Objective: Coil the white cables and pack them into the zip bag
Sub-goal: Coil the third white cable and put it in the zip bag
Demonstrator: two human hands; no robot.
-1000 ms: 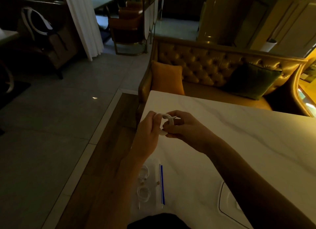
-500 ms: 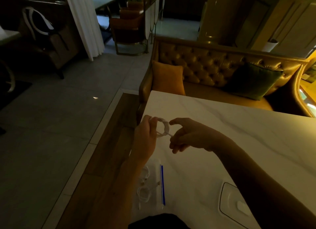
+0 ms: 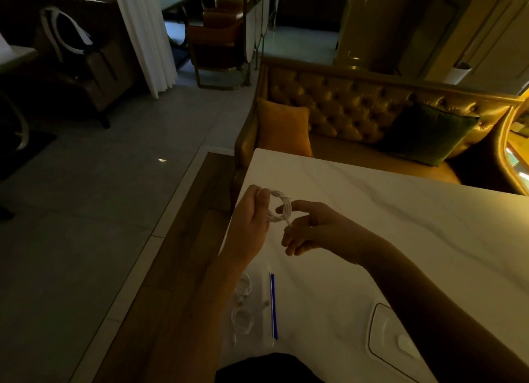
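White pleated curtain [image 3: 143, 33] hangs far left, over the grey tiled floor [image 3: 100, 196].

Left hand [image 3: 252, 219] is raised above the near-left corner of the white marble table [image 3: 400, 211], with its back to the camera and its forearm coming up from the bottom edge. Its fingers are curled round one side of a small coiled white cable [image 3: 279, 208], clamped on it. The loop sticks out to the right of the hand, held clear of the tabletop.

Clear plastic zip bag [image 3: 260, 325] lies flat on the table just beside the left forearm, with its blue seal strip [image 3: 273, 305] on the right edge. There are two more white cable coils [image 3: 243, 319] inside it.

Right hand [image 3: 312, 228] comes in from the lower right. Its index finger is straight with the tip touching the coil, and the other fingers are curled loosely under. The loose cable tail drops down to those fingers, but I cannot tell whether they pinch it.

White rounded-rectangle tray [image 3: 400, 345] sits on the table near the right forearm.

Beyond the table's far edge there is a tufted golden leather sofa [image 3: 343, 105], with an orange cushion [image 3: 283, 128] at its left end and a dark green cushion [image 3: 429, 133] further right.
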